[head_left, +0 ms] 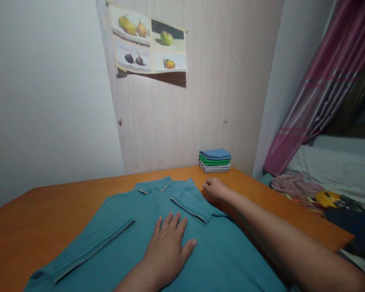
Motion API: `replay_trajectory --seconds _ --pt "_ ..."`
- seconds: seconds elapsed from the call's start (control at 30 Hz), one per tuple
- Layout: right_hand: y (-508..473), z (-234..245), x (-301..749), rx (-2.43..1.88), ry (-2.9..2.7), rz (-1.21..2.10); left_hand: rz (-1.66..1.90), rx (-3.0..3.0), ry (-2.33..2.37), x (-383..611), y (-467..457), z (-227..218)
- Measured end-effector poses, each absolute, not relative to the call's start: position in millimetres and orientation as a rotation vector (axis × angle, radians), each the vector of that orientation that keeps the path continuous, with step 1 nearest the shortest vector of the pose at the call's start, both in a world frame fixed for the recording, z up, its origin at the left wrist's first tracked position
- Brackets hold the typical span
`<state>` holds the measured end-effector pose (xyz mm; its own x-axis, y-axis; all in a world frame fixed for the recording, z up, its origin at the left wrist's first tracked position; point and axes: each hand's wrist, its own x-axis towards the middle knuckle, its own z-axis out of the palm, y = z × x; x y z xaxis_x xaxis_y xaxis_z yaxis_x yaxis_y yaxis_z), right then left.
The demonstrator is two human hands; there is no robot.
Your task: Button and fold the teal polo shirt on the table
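Observation:
A teal polo shirt [149, 247] lies spread on the wooden table, its collar [153, 186] at the far end and buttons facing up. Both short sleeves are turned inward over the body: the left sleeve [94, 243] and the right sleeve [192, 202], each with a pale-edged cuff. Flat on the chest of the shirt rests my left hand [169, 247], fingers stretched out and thumb apart. My right hand [215, 188] is closed beside the shirt's right shoulder, just over the table. Its curled fingers hide whatever is inside them, if anything.
On the orange-brown table [15, 219], a stack of folded clothes [215, 161] stands at the back right, near the wall. Fruit pictures [149, 40] hang on that wall. Right of the table are a pink curtain [310, 97] and a bed with bedding [328, 166] and loose items.

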<state>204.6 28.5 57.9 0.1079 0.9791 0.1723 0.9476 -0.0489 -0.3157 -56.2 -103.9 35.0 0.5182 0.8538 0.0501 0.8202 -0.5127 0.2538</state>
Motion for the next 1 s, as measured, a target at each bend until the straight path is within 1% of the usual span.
replay_trajectory --seconds 0.27,0.6,0.8,1.0 --pt "52.0 49.8 178.2 -2.161 -1.836 0.202 0.205 2.527 1.433 -55.7 -104.8 37.7" --pt "54.4 44.9 151.3 -2.174 -1.889 0.116 0.163 2.493 1.43 -55.2 -105.8 40.8" --pt "59.7 43.9 150.8 -2.217 -1.837 0.096 0.325 2.507 1.392 -60.8 -106.3 30.8" --pt "65.4 39.9 168.2 -2.324 -1.669 0.099 0.331 2.504 1.385 -61.3 -104.8 27.3"
